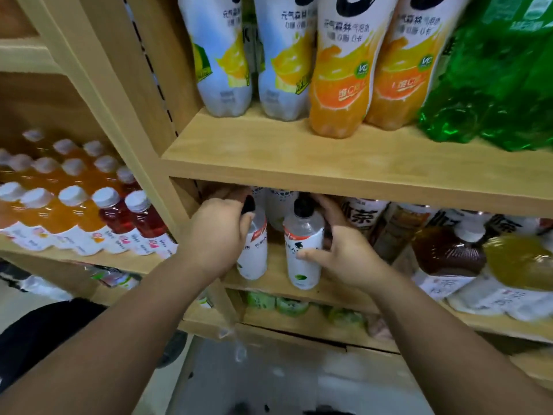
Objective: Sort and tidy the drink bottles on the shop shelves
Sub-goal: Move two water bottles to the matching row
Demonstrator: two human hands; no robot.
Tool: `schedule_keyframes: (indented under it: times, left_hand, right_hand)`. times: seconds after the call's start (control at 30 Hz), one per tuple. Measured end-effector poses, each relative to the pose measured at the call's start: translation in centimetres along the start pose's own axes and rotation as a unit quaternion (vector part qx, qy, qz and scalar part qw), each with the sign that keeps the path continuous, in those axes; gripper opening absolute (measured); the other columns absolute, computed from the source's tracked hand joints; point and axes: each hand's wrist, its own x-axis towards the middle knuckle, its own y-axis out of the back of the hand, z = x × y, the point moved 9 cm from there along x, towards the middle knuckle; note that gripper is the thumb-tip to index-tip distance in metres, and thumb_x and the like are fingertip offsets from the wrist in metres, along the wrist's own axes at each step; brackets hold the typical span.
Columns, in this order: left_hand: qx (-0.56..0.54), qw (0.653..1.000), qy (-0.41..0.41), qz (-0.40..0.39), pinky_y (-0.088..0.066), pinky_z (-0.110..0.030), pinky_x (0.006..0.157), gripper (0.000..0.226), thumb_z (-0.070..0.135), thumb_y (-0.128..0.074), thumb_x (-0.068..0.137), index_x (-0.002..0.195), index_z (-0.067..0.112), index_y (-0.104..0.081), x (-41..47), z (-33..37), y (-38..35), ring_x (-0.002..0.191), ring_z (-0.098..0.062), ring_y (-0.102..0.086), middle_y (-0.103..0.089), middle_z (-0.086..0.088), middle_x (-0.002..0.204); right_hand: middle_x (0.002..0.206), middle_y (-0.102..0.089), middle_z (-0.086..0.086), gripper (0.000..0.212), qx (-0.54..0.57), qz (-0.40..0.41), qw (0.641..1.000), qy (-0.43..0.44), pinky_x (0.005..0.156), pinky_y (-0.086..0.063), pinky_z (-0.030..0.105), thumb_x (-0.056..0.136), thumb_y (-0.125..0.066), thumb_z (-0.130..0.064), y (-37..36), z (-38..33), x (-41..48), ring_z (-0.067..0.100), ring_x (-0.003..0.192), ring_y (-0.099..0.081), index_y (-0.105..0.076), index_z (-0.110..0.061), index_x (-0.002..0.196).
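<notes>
Two clear bottles with white labels and black caps stand at the left end of the middle shelf (278, 284). My left hand (217, 232) is wrapped around the shoulder of the left bottle (254, 256). My right hand (344, 253) grips the right bottle (303, 256) from its right side, thumb across the label. More white-labelled bottles stand behind them, partly hidden under the shelf above.
The upper shelf (329, 163) carries lemon bottles (221, 55), orange bottles (344, 70) and green bottles (502, 85). Brown and yellow tea bottles (449, 253) fill the middle shelf's right. Orange and red juice bottles (74, 214) crowd the left unit. Green cans (287, 305) sit below.
</notes>
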Motion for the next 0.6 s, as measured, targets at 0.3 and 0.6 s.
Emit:
schedule_keyframes:
  times: [0.3, 0.6]
  left_hand:
    - [0.116, 0.987, -0.091, -0.065, -0.041, -0.037, 0.066, 0.022, 0.003, -0.061, 0.090, 0.110, 0.007, -0.067, 1.0, 0.8, -0.7, 0.086, -0.037, -0.063, -0.065, -0.015, 0.094]
    - [-0.010, 0.997, -0.060, 0.056, -0.054, -0.044, 0.058, 0.054, -0.004, -0.075, 0.078, 0.129, -0.001, -0.059, -2.5, 0.0, -0.3, 0.079, -0.043, -0.063, -0.056, -0.027, 0.124]
  right_hand:
    - [0.137, -0.060, -0.014, 0.073, 0.064, 0.066, 0.994, -0.059, 0.109, -0.050, 0.040, 0.082, -0.085, -0.032, -0.7, 1.1, -2.1, 0.004, 0.128, -0.056, -0.042, -0.038, 0.141]
    - [0.129, -0.055, -0.024, 0.070, 0.044, 0.110, 0.990, -0.083, 0.093, -0.046, 0.008, 0.084, -0.083, -0.031, -1.6, 1.8, -3.4, -0.012, 0.114, -0.052, -0.038, -0.033, 0.138]
